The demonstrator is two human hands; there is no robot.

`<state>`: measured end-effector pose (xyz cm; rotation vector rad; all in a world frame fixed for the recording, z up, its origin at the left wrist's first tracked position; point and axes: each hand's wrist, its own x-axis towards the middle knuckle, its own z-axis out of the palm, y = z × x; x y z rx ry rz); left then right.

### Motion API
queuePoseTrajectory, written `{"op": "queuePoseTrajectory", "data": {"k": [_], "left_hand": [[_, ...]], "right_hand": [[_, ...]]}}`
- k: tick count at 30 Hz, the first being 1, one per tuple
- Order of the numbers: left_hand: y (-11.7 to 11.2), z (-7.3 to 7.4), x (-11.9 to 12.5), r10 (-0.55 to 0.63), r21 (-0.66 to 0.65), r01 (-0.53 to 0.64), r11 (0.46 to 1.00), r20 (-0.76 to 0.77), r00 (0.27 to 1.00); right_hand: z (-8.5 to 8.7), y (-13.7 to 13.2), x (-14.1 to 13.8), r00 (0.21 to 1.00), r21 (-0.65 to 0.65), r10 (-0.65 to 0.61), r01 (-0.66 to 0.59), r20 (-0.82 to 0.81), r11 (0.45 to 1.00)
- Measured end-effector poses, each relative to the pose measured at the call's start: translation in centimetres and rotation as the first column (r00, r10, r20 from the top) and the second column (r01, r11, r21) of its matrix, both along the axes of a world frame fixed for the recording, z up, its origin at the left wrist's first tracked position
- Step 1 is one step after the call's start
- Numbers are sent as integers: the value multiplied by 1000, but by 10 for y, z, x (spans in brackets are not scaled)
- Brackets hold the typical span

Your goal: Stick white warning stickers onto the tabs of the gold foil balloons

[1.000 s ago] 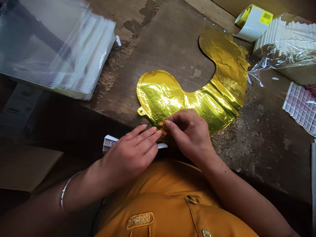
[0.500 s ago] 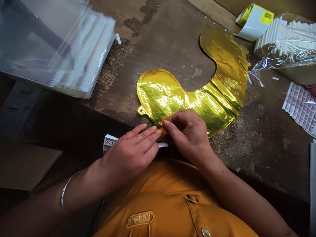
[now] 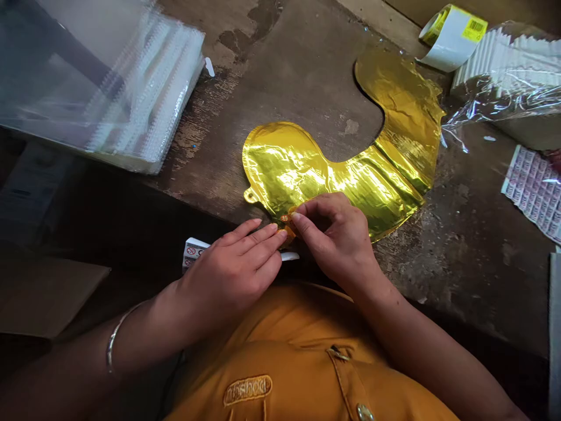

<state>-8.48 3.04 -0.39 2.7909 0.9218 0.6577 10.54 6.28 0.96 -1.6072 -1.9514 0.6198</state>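
A flat gold foil balloon (image 3: 284, 158), curved and uninflated, lies at the table's front edge. A small printed sticker (image 3: 286, 218) sits on its near lower edge. My right hand (image 3: 339, 234) pinches at this sticker with thumb and forefinger, close against the foil. My left hand (image 3: 245, 263) reaches in from the left, its long fingers lying over the balloon's near edge beside the sticker. A white sheet of printed labels (image 3: 193, 251) pokes out from under the left hand on both sides; the left thumb and its grip beneath are hidden.
A stack of clear plastic bags (image 3: 144, 99) lies at the left. At the far right are a label roll (image 3: 453, 38), a plastic-wrapped bundle of white sticks (image 3: 508, 64) and a sticker sheet (image 3: 532, 190). A cardboard flap (image 3: 48, 295) is low on the left, beyond the table edge.
Almost nothing differs. Both hands stay at the sticker on the balloon's near edge, with at most a tiny shift of the right fingers.
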Motion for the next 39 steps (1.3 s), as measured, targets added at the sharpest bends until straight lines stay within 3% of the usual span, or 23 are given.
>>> {"op": "queuePoseTrajectory", "data": {"k": [15, 18, 21, 22, 24, 26, 28, 34, 39], "left_hand": [[0, 2, 2, 0, 10, 1, 1000, -22, 1000], [0, 3, 4, 2, 9, -1, 1000, -32, 999], [-1, 3, 6, 9, 4, -9, 1000, -15, 1000], [-1, 2, 6, 15, 4, -15, 1000, -5, 1000], [-1, 1, 6, 16, -9, -16, 1000, 10, 1000], [0, 2, 5, 9, -41, -8, 999, 15, 1000], [-1, 3, 2, 19, -64, -18, 998, 6, 1000], [-9, 12, -8, 123, -32, -125, 992, -50, 991], [-5, 14, -6, 169, -24, -170, 985, -44, 985]], "right_hand": [[-6, 1, -2, 982, 25, -22, 17, 186, 1000], [-9, 7, 4, 952, 82, -106, 86, 287, 993], [-7, 9, 15, 904, 244, -207, 120, 373, 962], [-4, 7, 18, 901, 311, -196, 73, 387, 948], [0, -2, 23, 905, 361, -1, -169, 426, 917], [0, -13, 25, 844, 286, 287, -443, 453, 850], [-5, -22, 25, 790, 218, 426, -555, 442, 803], [-14, -19, 24, 797, 308, 382, -552, 468, 775], [0, 1, 21, 901, 163, 382, -417, 208, 894]]}}
